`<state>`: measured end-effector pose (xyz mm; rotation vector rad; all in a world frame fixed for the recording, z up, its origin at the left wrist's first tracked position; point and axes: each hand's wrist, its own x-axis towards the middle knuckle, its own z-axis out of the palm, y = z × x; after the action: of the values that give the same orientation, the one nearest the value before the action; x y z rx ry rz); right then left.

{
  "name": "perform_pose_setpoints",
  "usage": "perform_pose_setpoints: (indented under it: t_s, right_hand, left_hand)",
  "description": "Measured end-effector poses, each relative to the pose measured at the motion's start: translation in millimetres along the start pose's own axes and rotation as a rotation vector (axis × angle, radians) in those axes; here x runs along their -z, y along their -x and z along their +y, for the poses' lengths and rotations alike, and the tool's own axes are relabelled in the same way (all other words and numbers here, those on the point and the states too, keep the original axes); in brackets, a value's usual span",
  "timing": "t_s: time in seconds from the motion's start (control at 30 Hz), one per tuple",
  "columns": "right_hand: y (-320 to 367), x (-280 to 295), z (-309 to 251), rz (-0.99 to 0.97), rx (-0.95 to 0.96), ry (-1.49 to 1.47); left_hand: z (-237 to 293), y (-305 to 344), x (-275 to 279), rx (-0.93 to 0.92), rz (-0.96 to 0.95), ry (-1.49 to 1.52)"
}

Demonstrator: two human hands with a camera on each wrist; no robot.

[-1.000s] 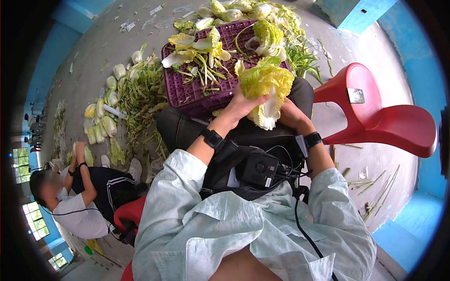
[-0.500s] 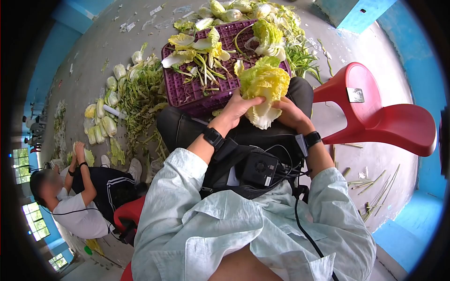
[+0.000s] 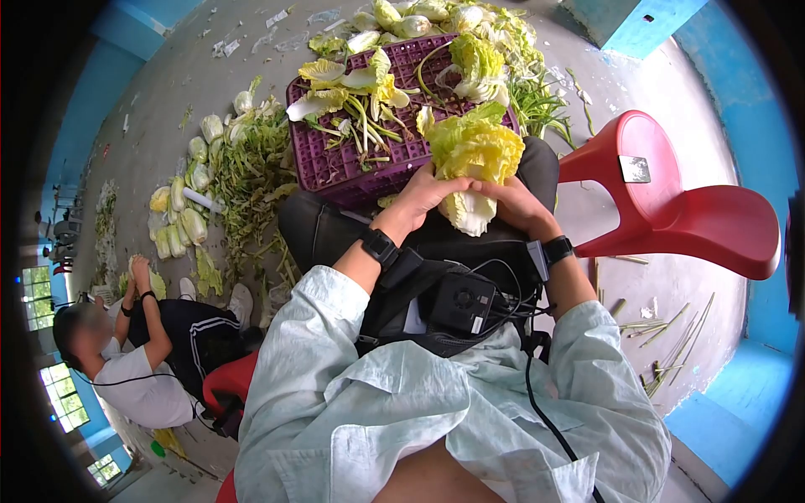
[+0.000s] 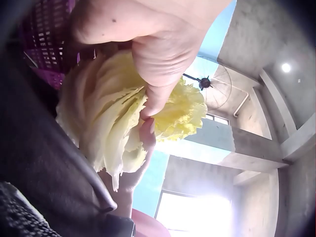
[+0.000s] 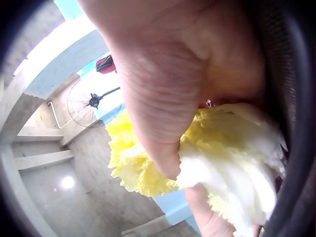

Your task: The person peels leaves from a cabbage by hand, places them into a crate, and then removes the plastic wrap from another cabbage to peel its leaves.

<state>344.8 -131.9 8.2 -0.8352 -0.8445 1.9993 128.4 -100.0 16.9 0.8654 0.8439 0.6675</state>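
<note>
A yellow-green napa cabbage point(image 3: 480, 155) is held above the lap, its pale cut end toward the body. My left hand point(image 3: 425, 199) grips it from the left, and my right hand point(image 3: 518, 204) grips it from the right. Both thumbs lie across the near side and come together there in the head view. In the left wrist view, the layered white stalk ends of the cabbage point(image 4: 111, 123) show below the thumb. Seen from the right wrist, the thumb presses over the cabbage point(image 5: 232, 153); most other fingers are hidden behind it.
An upturned purple crate point(image 3: 331, 172) stands ahead, bearing loose leaves point(image 3: 360, 80) and another cabbage point(image 3: 482, 71). More cabbages point(image 3: 411, 25) lie beyond it, with trimmings point(image 3: 251, 184) to the left. A red chair point(image 3: 662, 184) is at right; another person point(image 3: 142, 369) sits at left.
The cabbage has turned slightly in the hands. The right thumb has come from the side onto its near face, beside the left thumb.
</note>
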Motion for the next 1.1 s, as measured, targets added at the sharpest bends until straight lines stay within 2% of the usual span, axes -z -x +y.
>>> perform_pose_setpoints:
  t_s: [0.17,0.5,0.77,1.1]
  right_hand:
    - [-1.0,-3.6,0.9,-0.032,0.120,0.080]
    - [1.5,3.4,6.0,0.057,0.135,0.199]
    - [4.2,-7.8,-4.1,0.033,0.070,0.048]
    - [1.8,11.4,7.5,0.084,0.125,0.141]
  left_hand:
    - [-2.5,1.4,7.6,-0.074,-0.043,-0.096]
    - [4.1,5.0,1.6,-0.192,-0.013,-0.264]
    - [6.4,4.8,-3.4,-0.135,-0.066,-0.113]
    - [5.5,1.4,-4.7,-0.118,-0.089,-0.090]
